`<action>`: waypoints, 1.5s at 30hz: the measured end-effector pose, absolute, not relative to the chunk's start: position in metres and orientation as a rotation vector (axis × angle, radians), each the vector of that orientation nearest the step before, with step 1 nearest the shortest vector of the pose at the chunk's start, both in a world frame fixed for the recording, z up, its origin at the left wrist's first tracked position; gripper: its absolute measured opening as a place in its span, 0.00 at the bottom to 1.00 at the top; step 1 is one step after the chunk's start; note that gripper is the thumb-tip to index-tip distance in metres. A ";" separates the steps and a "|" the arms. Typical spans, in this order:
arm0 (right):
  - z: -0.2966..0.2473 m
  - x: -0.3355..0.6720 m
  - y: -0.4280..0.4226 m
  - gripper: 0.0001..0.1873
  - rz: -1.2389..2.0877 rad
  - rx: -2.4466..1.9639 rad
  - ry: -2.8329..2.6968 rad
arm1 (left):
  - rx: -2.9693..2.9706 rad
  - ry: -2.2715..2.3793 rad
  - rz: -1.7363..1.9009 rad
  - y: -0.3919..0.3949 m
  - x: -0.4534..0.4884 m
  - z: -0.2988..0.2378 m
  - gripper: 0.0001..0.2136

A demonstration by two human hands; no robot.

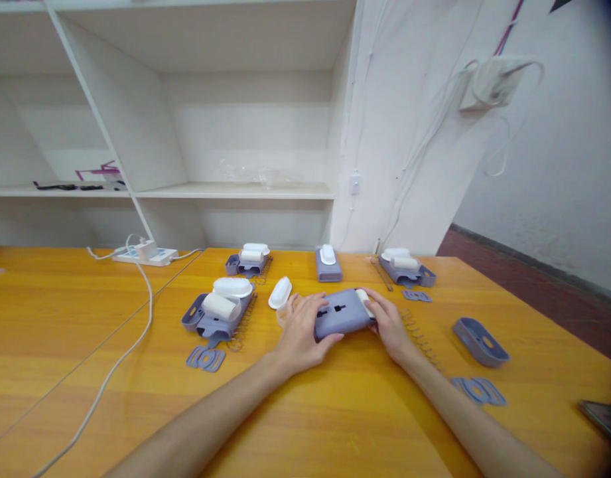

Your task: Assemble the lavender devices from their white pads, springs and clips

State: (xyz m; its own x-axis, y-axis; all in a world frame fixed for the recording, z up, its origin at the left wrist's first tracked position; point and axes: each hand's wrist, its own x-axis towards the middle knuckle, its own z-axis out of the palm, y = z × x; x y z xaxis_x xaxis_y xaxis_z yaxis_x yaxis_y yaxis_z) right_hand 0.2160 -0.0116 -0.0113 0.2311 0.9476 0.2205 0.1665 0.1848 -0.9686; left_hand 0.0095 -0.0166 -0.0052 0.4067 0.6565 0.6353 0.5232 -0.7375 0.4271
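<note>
While the case (341,313) lies on the counter (335,411), the left hand (300,332) clamps it and the right hand (389,325) pinches its white cap (365,302); fitting seems the step, needing a steady push.

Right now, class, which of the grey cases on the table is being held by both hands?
The closed grey case in the centre: the left hand and right hand grip its ends, while the others lie untouched.

Head-worn view, forward-down, close over table (61,312)
</note>
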 end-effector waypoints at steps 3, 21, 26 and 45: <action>-0.014 0.216 -0.013 0.21 0.652 -1.242 -1.346 | 2.522 1.046 1.214 -0.017 0.009 -0.005 0.26; -0.013 0.210 -0.026 0.42 0.368 -1.327 -1.859 | 2.640 1.284 1.169 -0.011 0.011 -0.013 0.33; -0.020 0.215 -0.020 0.40 0.453 -1.306 -1.898 | 2.621 1.275 1.165 -0.007 0.010 -0.015 0.33; -0.022 0.218 -0.019 0.38 0.256 -1.302 -1.976 | 2.665 1.280 1.153 -0.011 0.011 -0.014 0.32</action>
State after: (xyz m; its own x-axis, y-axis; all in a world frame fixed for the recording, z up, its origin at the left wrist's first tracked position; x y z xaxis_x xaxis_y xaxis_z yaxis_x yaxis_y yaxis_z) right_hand 0.2183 -0.0186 -0.0216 -0.2082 0.8569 0.4715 0.7088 0.4644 -0.5310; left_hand 0.0115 -0.0112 -0.0142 0.4109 0.6656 0.6230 0.6890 -0.6742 0.2660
